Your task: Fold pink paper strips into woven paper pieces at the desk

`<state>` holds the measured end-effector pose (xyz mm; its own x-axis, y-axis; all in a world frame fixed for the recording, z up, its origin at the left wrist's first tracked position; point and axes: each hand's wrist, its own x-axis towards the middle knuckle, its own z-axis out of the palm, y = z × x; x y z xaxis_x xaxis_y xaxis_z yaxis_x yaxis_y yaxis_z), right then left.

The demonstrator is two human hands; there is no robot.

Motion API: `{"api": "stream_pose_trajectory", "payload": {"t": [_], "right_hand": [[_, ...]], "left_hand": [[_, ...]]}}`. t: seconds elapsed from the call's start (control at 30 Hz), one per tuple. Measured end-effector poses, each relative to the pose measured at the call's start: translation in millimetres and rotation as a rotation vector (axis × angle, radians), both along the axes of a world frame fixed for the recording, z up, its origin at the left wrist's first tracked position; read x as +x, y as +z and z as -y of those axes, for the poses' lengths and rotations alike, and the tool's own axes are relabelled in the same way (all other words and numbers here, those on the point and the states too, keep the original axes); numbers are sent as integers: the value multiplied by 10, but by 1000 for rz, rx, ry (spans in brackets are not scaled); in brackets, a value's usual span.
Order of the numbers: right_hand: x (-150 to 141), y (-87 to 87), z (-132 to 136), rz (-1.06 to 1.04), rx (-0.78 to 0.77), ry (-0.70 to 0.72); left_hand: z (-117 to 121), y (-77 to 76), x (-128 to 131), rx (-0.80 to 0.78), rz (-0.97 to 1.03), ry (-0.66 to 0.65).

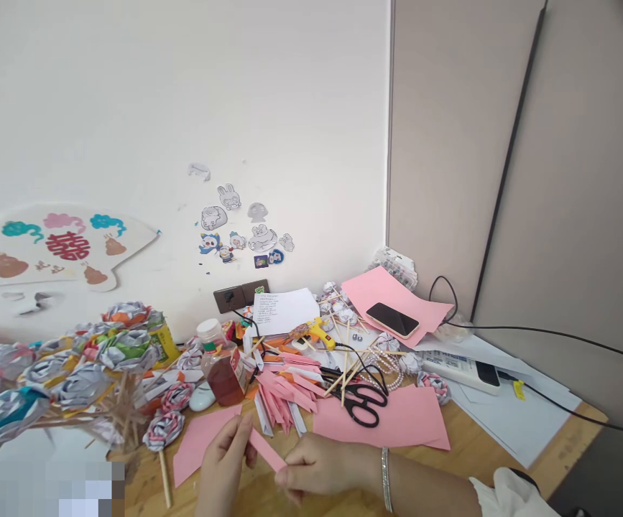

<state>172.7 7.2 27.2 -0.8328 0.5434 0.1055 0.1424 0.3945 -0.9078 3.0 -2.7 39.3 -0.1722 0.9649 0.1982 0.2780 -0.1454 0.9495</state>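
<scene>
A narrow pink paper strip (266, 449) is stretched between my two hands, above the near edge of the wooden table. My left hand (228, 449) pinches its upper left end between thumb and fingers. At the lower right end my right hand (311, 463) grips the same strip, with a silvery bracelet on that wrist. Just behind lies a heap of folded pink and white paper strips (279, 398). A pink sheet (203, 445) rests beside my left hand, and another pink sheet (397, 424) lies beyond my right hand.
Black-handled scissors (363, 406) and a yellow glue gun (319, 334) lie among sticks and cords. A bottle of reddish liquid (223, 370) stands left of centre. Paper flowers on sticks (82, 384) crowd the left. A phone (393, 319) and power strip (465, 370) are at right.
</scene>
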Motion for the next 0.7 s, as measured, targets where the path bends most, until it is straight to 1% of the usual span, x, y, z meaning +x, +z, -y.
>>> {"api": "stream_pose_trajectory", "payload": {"t": [0.13,0.23,0.4,0.57,0.7], "right_hand": [[-2,25,6,-16,-87,-33],[3,59,12,-30,-106,-37],[10,104,9,-54,-77,-62],[12,114,2,-46,-38,-76],[5,118,10,-69,-36,-109]], "left_hand": [[8,40,-4,16,-28,35],[7,42,-15,1,35,44],[-9,6,-49,-29,99,46],[-13,3,-39,-10,131,39],[-2,14,15,-40,73,0]]}}
